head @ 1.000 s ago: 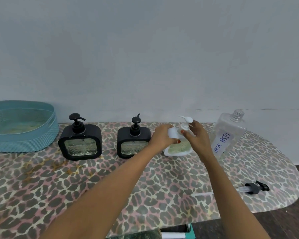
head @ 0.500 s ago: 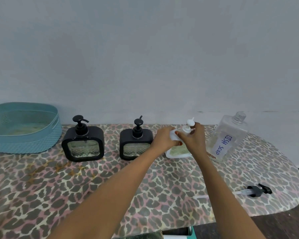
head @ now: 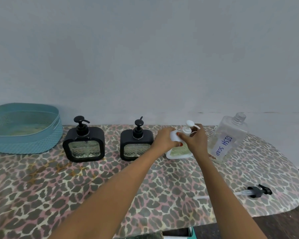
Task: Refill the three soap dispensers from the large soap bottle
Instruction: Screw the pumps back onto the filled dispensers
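Two black square soap dispensers stand at the back of the table, one at the left point(head: 84, 144) and one in the middle point(head: 136, 144), both with pumps on. To their right stands a white dispenser point(head: 179, 151). My left hand point(head: 164, 139) grips its upper left shoulder. My right hand point(head: 196, 140) holds the collar of its white pump point(head: 188, 127). The large clear bottle point(head: 229, 138) labelled DISH SOAP stands at the far right, uncapped and looking empty. Its black pump point(head: 256, 191) lies on the table near the right front edge.
A teal woven basket point(head: 27, 140) sits at the far left by the wall. The table point(head: 76, 195) wears a leopard-print cover and curves off at the right, with dark floor point(head: 283, 228) beyond. A wall runs close behind the dispensers.
My right hand has turned the white pump head on the dispenser; its spout now points right. My left hand has kept its grip on the dispenser body. The camera shifted slightly.
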Action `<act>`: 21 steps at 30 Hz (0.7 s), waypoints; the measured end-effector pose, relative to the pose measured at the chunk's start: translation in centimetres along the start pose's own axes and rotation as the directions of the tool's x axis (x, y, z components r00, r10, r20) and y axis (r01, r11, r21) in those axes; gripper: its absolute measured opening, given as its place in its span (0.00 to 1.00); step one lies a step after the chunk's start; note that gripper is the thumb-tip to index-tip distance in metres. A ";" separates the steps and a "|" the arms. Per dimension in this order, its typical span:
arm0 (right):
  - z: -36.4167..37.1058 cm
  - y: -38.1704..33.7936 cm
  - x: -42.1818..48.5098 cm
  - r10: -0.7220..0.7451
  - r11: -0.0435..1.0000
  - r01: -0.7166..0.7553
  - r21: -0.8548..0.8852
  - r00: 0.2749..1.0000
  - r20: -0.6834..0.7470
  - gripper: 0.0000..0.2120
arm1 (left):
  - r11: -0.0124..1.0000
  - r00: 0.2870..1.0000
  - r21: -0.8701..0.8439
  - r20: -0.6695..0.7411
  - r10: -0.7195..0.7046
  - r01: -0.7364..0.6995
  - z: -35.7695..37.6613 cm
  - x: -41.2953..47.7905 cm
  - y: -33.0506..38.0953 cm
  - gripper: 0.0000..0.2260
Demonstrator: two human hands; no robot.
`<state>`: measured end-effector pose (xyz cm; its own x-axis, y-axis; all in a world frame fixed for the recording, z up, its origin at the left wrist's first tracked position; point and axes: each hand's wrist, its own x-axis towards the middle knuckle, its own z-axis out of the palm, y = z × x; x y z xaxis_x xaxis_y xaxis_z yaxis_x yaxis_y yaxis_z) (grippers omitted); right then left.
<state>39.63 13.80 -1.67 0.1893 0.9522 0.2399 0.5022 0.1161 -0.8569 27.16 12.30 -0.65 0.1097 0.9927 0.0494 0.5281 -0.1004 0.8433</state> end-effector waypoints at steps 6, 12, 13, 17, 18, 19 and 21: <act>-0.1 0.2 0.3 -0.014 1.000 0.014 0.002 0.993 0.116 0.26 | 1.000 1.000 0.003 -0.002 0.008 -0.008 0.0 0.0 0.1 0.17; -2.2 0.3 0.0 0.000 0.998 -0.017 0.061 0.961 0.275 0.19 | 1.000 1.000 0.007 -0.012 0.009 -0.009 0.1 0.0 -0.1 0.21; -2.1 0.2 0.0 -0.013 0.999 0.001 0.051 0.968 0.252 0.17 | 1.000 1.000 0.006 -0.009 0.007 -0.007 0.0 0.0 0.0 0.21; -0.9 -0.1 -0.1 -0.012 1.000 0.011 0.023 0.997 0.082 0.13 | 1.000 1.000 0.004 0.000 0.005 -0.005 -0.1 0.0 0.0 0.19; -0.5 0.0 -0.1 -0.015 1.000 0.014 0.018 0.999 0.046 0.15 | 1.000 1.000 0.000 -0.001 0.004 -0.004 -0.1 0.0 0.1 0.19; -0.2 0.1 0.0 -0.016 1.000 0.016 0.009 1.000 0.019 0.16 | 1.000 1.000 -0.004 -0.002 0.003 -0.003 0.0 0.0 0.1 0.19; 0.1 0.2 0.0 -0.020 0.999 0.019 -0.031 1.000 -0.008 0.19 | 1.000 1.000 -0.002 -0.004 0.007 -0.007 0.0 0.0 0.1 0.19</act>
<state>39.62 13.81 -1.91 0.1862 0.9474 0.2603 0.5320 0.1255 -0.8374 27.16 12.26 -0.59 0.1103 0.9922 0.0575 0.5252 -0.1073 0.8442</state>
